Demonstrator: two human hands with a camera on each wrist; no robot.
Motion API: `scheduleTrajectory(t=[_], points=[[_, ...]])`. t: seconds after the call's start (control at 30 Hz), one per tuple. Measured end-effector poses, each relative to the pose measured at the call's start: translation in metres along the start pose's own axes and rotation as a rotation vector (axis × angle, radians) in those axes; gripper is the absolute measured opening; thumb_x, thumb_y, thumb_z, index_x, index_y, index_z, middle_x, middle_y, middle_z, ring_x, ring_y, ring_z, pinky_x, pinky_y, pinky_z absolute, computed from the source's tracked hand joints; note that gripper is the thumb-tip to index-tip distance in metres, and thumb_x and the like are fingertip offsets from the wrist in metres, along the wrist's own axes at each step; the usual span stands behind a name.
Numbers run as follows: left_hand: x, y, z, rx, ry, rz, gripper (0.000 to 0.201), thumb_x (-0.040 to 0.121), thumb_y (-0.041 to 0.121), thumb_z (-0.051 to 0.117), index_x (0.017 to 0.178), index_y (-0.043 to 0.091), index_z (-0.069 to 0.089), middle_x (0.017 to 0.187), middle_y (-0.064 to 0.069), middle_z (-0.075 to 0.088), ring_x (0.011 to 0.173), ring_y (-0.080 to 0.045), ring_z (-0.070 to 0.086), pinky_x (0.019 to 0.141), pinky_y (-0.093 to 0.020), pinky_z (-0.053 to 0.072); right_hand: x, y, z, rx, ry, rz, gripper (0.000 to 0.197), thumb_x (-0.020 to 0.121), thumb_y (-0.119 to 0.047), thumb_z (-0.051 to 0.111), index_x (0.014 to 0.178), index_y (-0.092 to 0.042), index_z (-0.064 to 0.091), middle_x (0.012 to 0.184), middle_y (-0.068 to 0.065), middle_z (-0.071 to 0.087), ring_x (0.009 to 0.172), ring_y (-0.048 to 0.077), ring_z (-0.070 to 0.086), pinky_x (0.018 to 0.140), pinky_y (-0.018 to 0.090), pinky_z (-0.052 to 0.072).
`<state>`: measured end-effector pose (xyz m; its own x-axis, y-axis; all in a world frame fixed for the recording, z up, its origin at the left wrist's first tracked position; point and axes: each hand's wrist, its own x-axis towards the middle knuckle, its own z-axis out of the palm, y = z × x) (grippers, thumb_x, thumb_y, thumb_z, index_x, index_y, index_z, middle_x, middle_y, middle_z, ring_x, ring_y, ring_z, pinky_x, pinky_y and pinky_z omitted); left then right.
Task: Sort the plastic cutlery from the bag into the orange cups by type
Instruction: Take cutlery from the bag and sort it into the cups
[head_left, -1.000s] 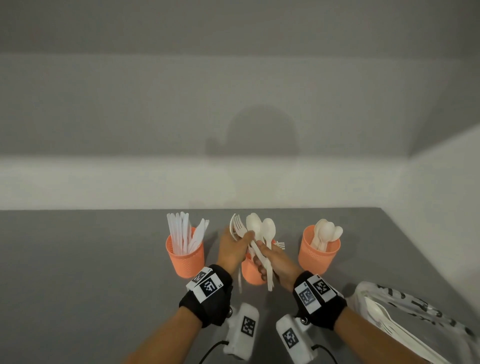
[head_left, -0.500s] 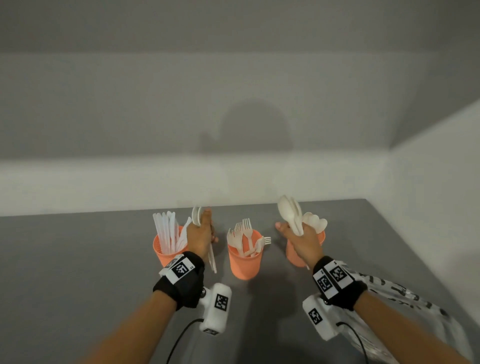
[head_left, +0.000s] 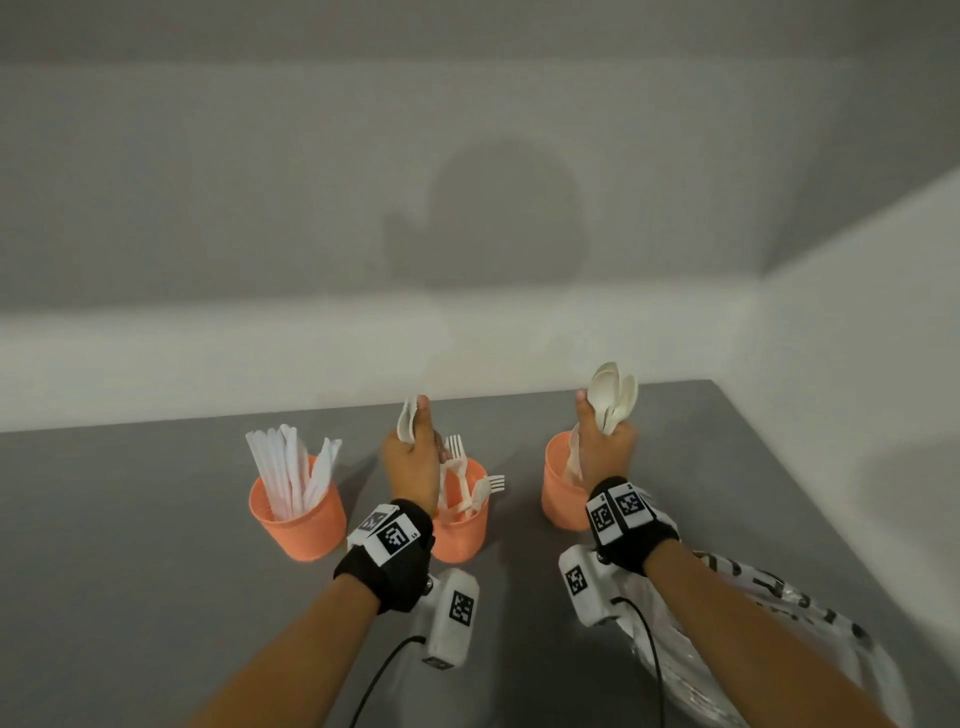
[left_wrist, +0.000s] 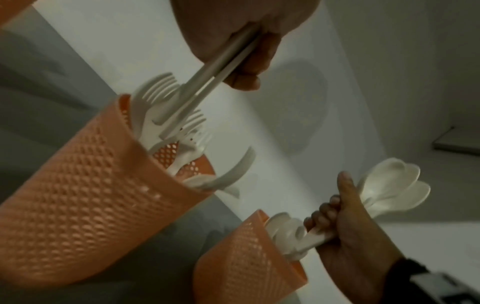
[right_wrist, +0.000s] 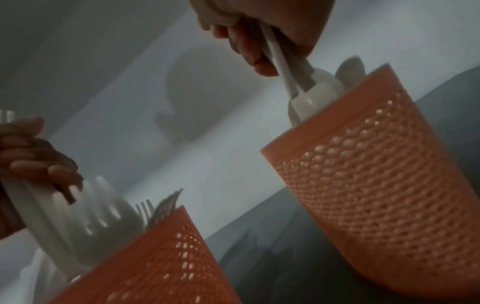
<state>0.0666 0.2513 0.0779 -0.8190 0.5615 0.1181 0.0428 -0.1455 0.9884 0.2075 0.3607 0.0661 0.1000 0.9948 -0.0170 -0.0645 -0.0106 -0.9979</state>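
Three orange cups in a row on the grey bench (head_left: 130, 519). Knife cup (head_left: 298, 512) at 9 o'clock of the row, full of white knives (head_left: 288, 470). Fork cup (head_left: 460, 525) in the middle, forks (head_left: 457, 457) sticking up, one leaning out toward 3 o'clock. Spoon cup (head_left: 563, 480) at 3 o'clock.

Left hand (head_left: 413, 462) fisted around a couple of white handles, just above the fork cup's 9 o'clock rim; in the left wrist view the handle ends (left_wrist: 182, 115) point down among the fork tines.

Right hand (head_left: 605, 454) clamped on a bunch of spoons (head_left: 613, 397), bowls up toward 12 o'clock, thumb up; handle ends (right_wrist: 293, 82) touch spoons already in the spoon cup.

Hands well apart. Clear bag (head_left: 779, 649) with black print lies at 5 o'clock under the right forearm, cutlery still inside.
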Motion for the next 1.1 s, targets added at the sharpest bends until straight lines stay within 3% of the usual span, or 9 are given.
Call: scheduleTrajectory(t=[0.2,0.33,0.4,0.57,0.7,0.8,0.9,1.0,1.1], points=[[-0.007,-0.031,0.008,0.046,-0.047,0.025,0.045,0.098,0.026,0.041,0.059,0.005,0.046,0.047,-0.003,0.045,0.042,-0.010,0.043,0.049,-0.024,0.040,0.006,0.025,0.006,-0.162,-0.021,0.066,0.040,0.080,-0.038,0.070,0.056,-0.012,0.050,0.056,0.008,0.051,0.061,0.027,0.054,0.066,0.039,0.049],[-0.013,-0.049,0.007,0.164,-0.138,0.107,0.019,0.093,0.028,0.047,0.075,0.022,0.050,0.056,-0.003,0.054,0.048,-0.011,0.051,0.052,-0.032,0.045,-0.002,0.028,0.004,-0.196,-0.042,-0.045,0.015,0.080,-0.022,0.070,0.084,-0.016,0.056,0.073,0.002,0.058,0.067,0.017,0.056,0.061,0.009,0.044],[-0.012,-0.055,0.004,0.293,-0.161,0.200,0.006,0.090,0.030,0.045,0.088,0.034,0.049,0.069,-0.004,0.062,0.063,-0.018,0.059,0.064,-0.035,0.049,-0.005,0.027,0.003,-0.237,-0.043,-0.121,0.026,0.080,-0.015,0.067,0.097,-0.027,0.052,0.077,-0.003,0.057,0.067,0.010,0.054,0.056,0.001,0.037],[-0.009,-0.058,0.000,0.585,-0.327,0.479,0.029,0.091,0.010,0.037,0.102,0.003,0.062,0.096,-0.008,0.061,0.089,-0.014,0.052,0.082,-0.013,0.036,-0.003,0.031,-0.002,-0.506,-0.170,-0.357,0.027,0.086,-0.012,0.057,0.107,-0.028,0.058,0.091,-0.011,0.058,0.074,0.002,0.053,0.078,0.022,0.041],[-0.004,-0.059,-0.004,0.847,-0.373,0.720,0.050,0.099,0.032,0.026,0.100,0.003,0.067,0.098,-0.013,0.067,0.099,-0.018,0.049,0.091,-0.031,0.041,0.001,0.035,-0.006,-0.808,-0.252,-0.566,0.034,0.094,-0.019,0.038,0.121,-0.015,0.060,0.122,0.001,0.057,0.119,0.018,0.049,0.109,0.027,0.026],[-0.005,-0.049,-0.005,1.100,-0.458,0.643,0.076,0.096,0.051,0.006,0.113,0.004,0.062,0.116,-0.012,0.064,0.119,-0.030,0.053,0.109,-0.037,0.018,0.004,0.035,-0.005,-1.147,-0.292,-0.517,0.054,0.090,-0.026,0.017,0.133,-0.012,0.045,0.140,0.003,0.046,0.141,0.022,0.026,0.118,0.033,0.002],[-0.005,-0.039,-0.005,1.194,-0.501,0.438,0.108,0.075,0.070,-0.021,0.139,0.007,0.039,0.147,-0.007,0.040,0.143,-0.024,0.023,0.115,-0.036,-0.008,0.003,0.030,-0.002,-1.299,-0.344,-0.477,0.044,0.099,-0.026,0.020,0.130,-0.010,0.047,0.154,0.008,0.026,0.146,0.022,0.011,0.118,0.038,-0.002],[-0.003,-0.032,-0.005,1.176,-0.506,0.372,0.119,0.060,0.077,-0.030,0.147,0.014,0.020,0.155,-0.005,0.021,0.146,-0.021,0.004,0.115,-0.041,-0.013,-0.002,0.019,-0.002,-1.284,-0.381,-0.427,0.051,0.099,-0.038,0.021,0.140,-0.012,0.036,0.158,0.012,0.008,0.147,0.022,0.000,0.117,0.043,-0.007],[-0.007,-0.017,-0.004,1.015,-0.400,0.422,0.103,0.073,0.076,-0.015,0.148,0.015,0.019,0.155,-0.009,0.022,0.146,-0.023,0.007,0.117,-0.040,-0.008,-0.005,0.000,-0.011,-1.131,-0.383,-0.467,0.060,0.092,-0.043,0.017,0.147,-0.019,0.025,0.159,0.010,0.006,0.147,0.025,0.002,0.117,0.044,-0.004]])
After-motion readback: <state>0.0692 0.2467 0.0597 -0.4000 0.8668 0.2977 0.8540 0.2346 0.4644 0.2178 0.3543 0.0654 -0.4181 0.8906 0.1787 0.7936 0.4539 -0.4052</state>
